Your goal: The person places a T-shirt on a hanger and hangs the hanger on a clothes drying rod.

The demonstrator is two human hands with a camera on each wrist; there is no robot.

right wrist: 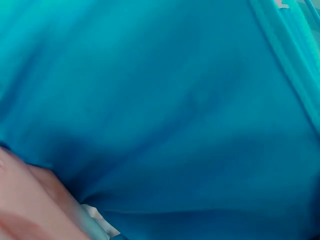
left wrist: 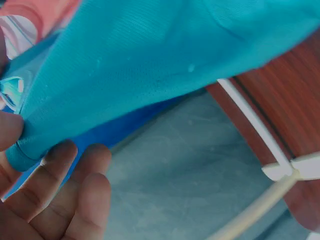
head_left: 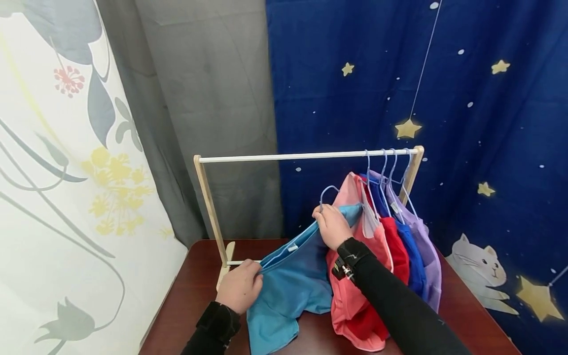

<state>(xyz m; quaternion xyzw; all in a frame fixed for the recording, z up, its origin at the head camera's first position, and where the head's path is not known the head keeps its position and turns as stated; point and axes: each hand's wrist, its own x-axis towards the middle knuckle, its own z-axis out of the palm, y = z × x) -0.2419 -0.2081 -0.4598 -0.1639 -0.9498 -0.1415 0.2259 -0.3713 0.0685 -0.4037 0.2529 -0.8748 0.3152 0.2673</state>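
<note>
A teal garment (head_left: pixel 288 286) hangs stretched between both hands, with a small white label (head_left: pixel 293 248) inside its open edge. My left hand (head_left: pixel 241 286) pinches the left end of that edge; in the left wrist view its thumb and finger nip the cloth while the other fingers (left wrist: pixel 92 200) stay off it. Higher up, my right hand (head_left: pixel 333 227) grips the garment's other end just below the hook of a lavender hanger (head_left: pixel 327 189). Most of this hanger is hidden by hand and cloth. Teal fabric (right wrist: pixel 175 110) fills most of the right wrist view.
A rack with a white rail (head_left: pixel 284 157) and wooden posts stands on the dark red table (head_left: pixel 177 296). At the rail's right end hang a pink garment (head_left: pixel 350 286), a red one (head_left: pixel 395 246), a blue one (head_left: pixel 414 261) and a lavender one (head_left: pixel 428 256). Curtains surround the table.
</note>
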